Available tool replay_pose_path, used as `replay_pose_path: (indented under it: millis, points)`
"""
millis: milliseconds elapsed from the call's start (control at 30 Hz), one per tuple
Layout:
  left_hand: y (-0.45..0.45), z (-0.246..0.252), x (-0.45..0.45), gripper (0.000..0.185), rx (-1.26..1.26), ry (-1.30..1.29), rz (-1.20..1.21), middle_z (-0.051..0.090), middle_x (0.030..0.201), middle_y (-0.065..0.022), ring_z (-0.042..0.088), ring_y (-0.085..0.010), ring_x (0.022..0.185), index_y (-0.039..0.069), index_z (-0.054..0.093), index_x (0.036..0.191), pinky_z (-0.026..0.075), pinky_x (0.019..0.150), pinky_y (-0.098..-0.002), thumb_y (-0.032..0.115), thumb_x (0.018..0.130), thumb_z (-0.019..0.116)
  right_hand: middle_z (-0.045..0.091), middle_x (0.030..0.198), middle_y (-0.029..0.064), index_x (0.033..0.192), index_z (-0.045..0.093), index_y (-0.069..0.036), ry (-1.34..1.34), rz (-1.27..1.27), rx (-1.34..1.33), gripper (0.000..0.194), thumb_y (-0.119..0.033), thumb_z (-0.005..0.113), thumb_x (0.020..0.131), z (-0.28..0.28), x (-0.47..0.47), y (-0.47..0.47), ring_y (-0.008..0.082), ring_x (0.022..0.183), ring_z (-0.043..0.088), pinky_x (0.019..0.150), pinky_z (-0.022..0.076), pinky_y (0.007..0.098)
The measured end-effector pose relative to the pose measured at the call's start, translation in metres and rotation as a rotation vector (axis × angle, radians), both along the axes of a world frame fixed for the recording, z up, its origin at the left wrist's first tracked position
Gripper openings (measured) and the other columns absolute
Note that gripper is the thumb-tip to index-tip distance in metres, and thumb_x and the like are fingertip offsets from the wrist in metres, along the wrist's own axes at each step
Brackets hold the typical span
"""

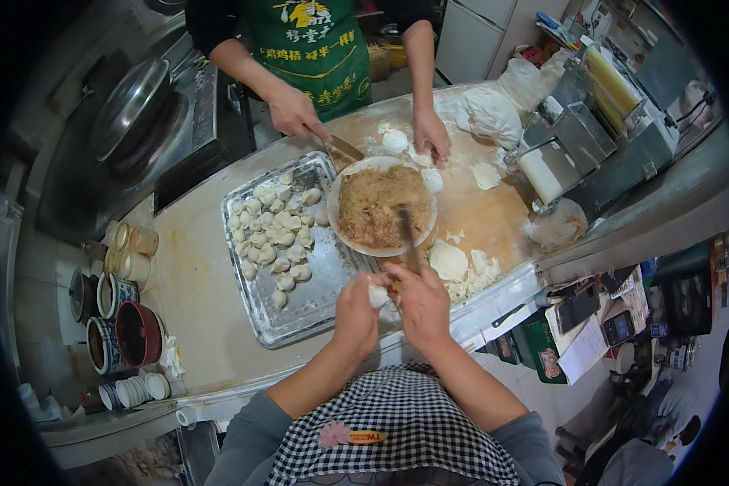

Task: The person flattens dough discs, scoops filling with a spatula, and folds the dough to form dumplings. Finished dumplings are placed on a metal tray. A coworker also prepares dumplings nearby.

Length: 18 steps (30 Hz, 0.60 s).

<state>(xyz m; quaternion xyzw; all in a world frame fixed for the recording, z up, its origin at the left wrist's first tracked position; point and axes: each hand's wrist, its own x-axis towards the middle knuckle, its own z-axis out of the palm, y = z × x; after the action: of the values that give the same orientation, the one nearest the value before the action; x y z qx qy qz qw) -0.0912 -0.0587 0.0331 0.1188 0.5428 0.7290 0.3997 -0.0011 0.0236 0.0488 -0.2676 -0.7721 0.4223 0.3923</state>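
My left hand (357, 313) holds a white dough wrapper (377, 296), its fingers curled around it. My right hand (423, 304) grips a flat filling spatula (407, 234) that points away from me over the bowl; its fingertips also meet at the wrapper. Whether filling lies inside the wrapper is hidden by my fingers. Just beyond my hands stands a white bowl (381, 250) heaped with minced filling (376, 188). To its left, a floured metal tray (325, 291) carries several folded dumplings (267, 246). A stack of round wrappers (448, 260) lies right of my right hand.
Across the table, a co-worker's hand (294, 113) holds another spatula (346, 147); their other hand (431, 136) touches a wrapper. A dough-rolling machine (583, 146) stands at right. Jars (135, 240) and a red pot (138, 334) line the left edge. Dough scraps (480, 273) lie near the front edge.
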Motion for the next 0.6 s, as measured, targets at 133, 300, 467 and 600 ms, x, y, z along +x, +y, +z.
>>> replay_pose_path:
  millis: [133, 300, 467, 600]
  points:
    - [-0.001, -0.001, -0.006, 0.049, 0.212, -0.570, -0.117, 0.065, 0.114, -0.0131, 0.061, -0.0224, 0.107, -0.005, 0.057, 0.120, 0.047, 0.096, -0.0356, 0.035, 0.107, 0.033, 0.061, 0.077, 0.0027, 0.094, 0.063, -0.002, -0.069, 0.097, -0.214, 0.008, -0.007, 0.068, 0.089, -0.008, 0.005, -0.006, 0.0094, 0.064, 0.055, 0.059, 0.0455, 0.0241]
    - [-0.014, -0.004, -0.019, 0.035, -0.187, -0.144, -0.279, 0.065, 0.110, -0.0072, 0.059, -0.0124, 0.096, -0.003, 0.057, 0.123, 0.048, 0.084, -0.0275, 0.024, 0.101, 0.053, 0.065, 0.082, 0.0041, 0.096, 0.064, -0.001, -0.093, 0.086, -0.672, 0.011, -0.010, 0.067, 0.091, -0.010, 0.019, 0.002, 0.0095, 0.066, 0.058, 0.059, 0.0475, 0.0254]
    - [-0.036, 0.000, -0.017, 0.013, -0.319, 0.327, -0.440, 0.065, 0.070, -0.0025, 0.058, -0.0101, 0.059, 0.003, 0.067, 0.097, 0.049, 0.057, -0.0268, 0.015, 0.091, 0.064, 0.065, 0.081, 0.0032, 0.098, 0.065, 0.001, -0.220, 0.335, -0.862, 0.012, -0.008, 0.068, 0.091, 0.002, 0.038, 0.011, 0.0075, 0.063, 0.057, 0.058, 0.0478, 0.0214]
    - [-0.048, 0.013, -0.011, 0.011, -0.197, 0.568, -0.500, 0.069, 0.073, -0.0056, 0.063, -0.0077, 0.064, 0.001, 0.070, 0.093, 0.049, 0.059, -0.0226, 0.010, 0.089, 0.066, 0.064, 0.078, 0.0026, 0.095, 0.064, 0.001, -0.287, 0.326, -0.870, 0.009, -0.006, 0.067, 0.090, 0.007, 0.051, -0.001, 0.0078, 0.063, 0.059, 0.057, 0.0469, 0.0221]
